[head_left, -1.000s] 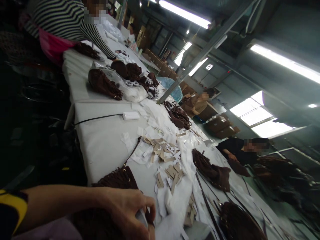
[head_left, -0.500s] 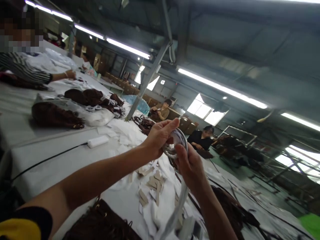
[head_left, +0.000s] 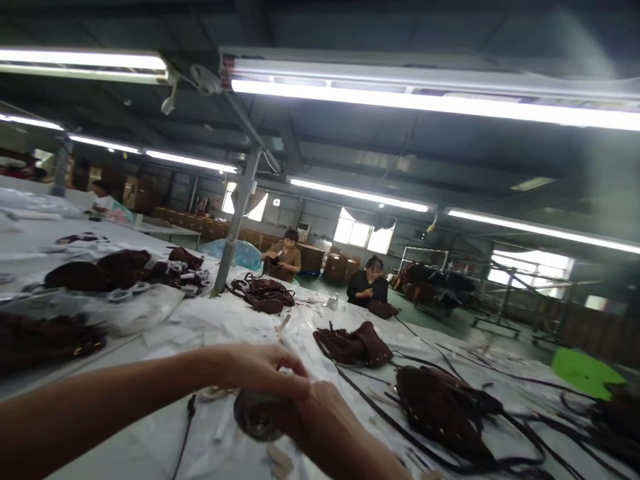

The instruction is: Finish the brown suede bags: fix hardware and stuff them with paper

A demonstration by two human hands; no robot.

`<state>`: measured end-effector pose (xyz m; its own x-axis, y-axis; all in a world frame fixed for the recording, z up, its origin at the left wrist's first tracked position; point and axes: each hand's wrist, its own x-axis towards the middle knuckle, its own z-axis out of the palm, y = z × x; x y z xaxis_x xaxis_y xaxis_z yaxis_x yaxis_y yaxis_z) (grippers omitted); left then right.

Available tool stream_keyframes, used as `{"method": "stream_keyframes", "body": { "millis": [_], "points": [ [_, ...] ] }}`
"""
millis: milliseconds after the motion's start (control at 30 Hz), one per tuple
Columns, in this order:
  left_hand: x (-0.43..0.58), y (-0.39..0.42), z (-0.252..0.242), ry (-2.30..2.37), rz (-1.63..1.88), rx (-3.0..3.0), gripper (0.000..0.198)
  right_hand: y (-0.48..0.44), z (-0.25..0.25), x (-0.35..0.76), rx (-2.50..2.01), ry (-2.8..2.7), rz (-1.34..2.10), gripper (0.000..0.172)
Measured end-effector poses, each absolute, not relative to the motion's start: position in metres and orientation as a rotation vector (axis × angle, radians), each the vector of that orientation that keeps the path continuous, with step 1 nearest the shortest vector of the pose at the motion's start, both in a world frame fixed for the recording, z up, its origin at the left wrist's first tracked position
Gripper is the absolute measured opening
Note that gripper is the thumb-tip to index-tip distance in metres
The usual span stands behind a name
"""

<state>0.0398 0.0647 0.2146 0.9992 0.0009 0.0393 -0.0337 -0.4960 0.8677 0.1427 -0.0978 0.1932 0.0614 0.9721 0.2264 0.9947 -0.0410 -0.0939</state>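
My left hand reaches in from the lower left with its fingers pinched on the top edge of a roll of tape. My right hand comes up from the bottom edge and closes on the same roll from the right. The roll is a grey ring, blurred, held low over the white-covered table. Both hands touch each other at the roll.
Dark brown fringed bags lie across the table, another bag with long straps at the right. More bags and white paper lie at the left. Two seated people work beyond the table. A metal post rises from it.
The view has swung up toward the ceiling lights. My hands came down from chest height with the roll and now hold it low over the table.
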Motion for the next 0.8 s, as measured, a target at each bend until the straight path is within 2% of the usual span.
{"method": "stream_keyframes", "body": {
  "millis": [100,233,400,467,600,700,800],
  "points": [
    [0.028,0.044,0.206,0.058,0.005,2.048,0.050,-0.103,0.188,0.133,-2.103,-2.045,-0.144,0.023],
    [0.025,0.026,0.174,0.130,0.159,1.743,0.047,-0.111,0.178,0.133,-2.119,-2.018,-0.174,0.024],
    [0.011,0.033,0.147,0.176,0.279,1.525,0.046,-0.128,0.163,0.141,-2.156,-1.979,-0.285,0.048],
    [0.004,0.034,0.146,0.143,0.351,1.382,0.043,-0.130,0.154,0.138,-2.114,-1.947,-0.270,0.051],
    [0.003,0.018,0.143,0.093,0.588,1.003,0.038,-0.117,0.130,0.113,-1.955,-1.739,-0.260,0.045],
    [0.011,-0.001,0.123,0.210,0.776,0.741,0.035,-0.103,0.106,0.089,-2.007,-1.515,-0.334,0.040],
    [0.012,-0.010,0.092,0.260,0.906,0.827,0.037,-0.102,0.084,0.081,-2.158,-1.440,-0.417,0.032]
  ]
}}
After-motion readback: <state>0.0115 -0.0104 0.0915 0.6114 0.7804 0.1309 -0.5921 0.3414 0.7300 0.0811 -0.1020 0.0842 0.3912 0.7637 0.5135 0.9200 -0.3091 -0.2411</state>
